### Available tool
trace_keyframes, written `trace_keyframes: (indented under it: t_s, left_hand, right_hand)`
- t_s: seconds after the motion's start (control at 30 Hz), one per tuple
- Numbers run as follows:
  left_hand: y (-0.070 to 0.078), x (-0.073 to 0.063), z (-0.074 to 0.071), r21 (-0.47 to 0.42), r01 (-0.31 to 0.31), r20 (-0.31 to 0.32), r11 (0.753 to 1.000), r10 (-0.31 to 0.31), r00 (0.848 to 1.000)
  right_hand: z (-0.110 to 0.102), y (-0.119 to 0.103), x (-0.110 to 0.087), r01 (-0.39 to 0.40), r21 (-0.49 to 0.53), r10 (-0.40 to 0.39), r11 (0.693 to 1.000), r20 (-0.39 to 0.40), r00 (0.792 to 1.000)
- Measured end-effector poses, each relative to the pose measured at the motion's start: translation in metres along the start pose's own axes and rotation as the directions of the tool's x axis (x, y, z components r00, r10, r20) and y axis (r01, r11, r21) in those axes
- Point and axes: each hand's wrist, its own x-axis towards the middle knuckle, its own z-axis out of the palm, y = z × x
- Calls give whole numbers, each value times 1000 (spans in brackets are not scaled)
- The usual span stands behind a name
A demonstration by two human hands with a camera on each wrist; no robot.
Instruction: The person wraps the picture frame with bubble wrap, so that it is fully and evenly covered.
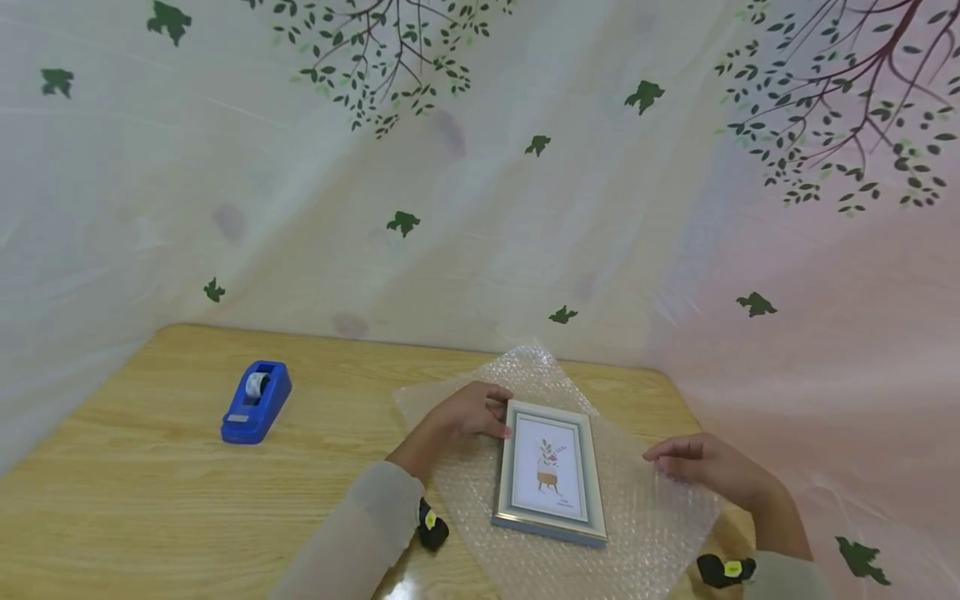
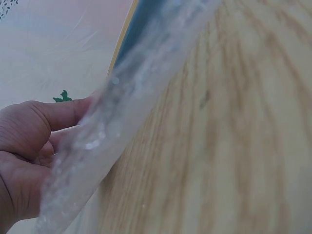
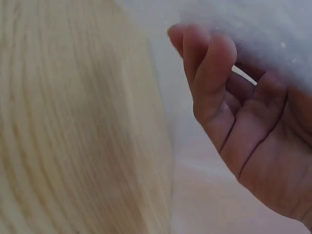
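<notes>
A picture frame with a pale border and a potted-plant print lies face up on a sheet of bubble wrap. My left hand touches the frame's upper left edge with its fingertips, the fingers loosely bent. In the left wrist view, a raised strip of bubble wrap hides those fingertips, and the frame's blue side shows beyond it. At the right side of the sheet, my right hand pinches the wrap's edge between thumb and fingers. Its fingers are bent against the plastic in the right wrist view.
A blue tape dispenser with a roll of clear tape stands on the left of the wooden table. A hanging cloth printed with branches and leaves borders the table's back and sides. The table's right edge runs beneath my right hand.
</notes>
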Motion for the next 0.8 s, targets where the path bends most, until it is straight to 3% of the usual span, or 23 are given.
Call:
trace_keyframes:
  t_s: [0.1, 0.23, 0.3, 0.6, 0.8]
  left_hand:
    - [0, 0, 1, -3, 2, 0, 1000, -2, 1000]
    - [0, 0, 2, -1, 0, 0, 1000, 0, 1000]
    - [0, 0, 2, -2, 2, -2, 1000, -2, 1000]
    - [1, 0, 2, -23, 4, 0, 1000, -4, 1000]
    - [3, -2, 1, -15, 6, -8, 1000, -6, 1000]
  right_hand:
    - [-2, -4, 3, 100, 130, -108, 986, 53, 993]
    - [-4, -3, 9, 207, 384, -283, 900, 151, 947]
    - [-4, -2, 12, 222, 422, -315, 879, 165, 935]
    - [11, -14, 33, 329, 286, -361, 900, 65, 930]
    - [21, -24, 50, 313, 163, -316, 935, -11, 949]
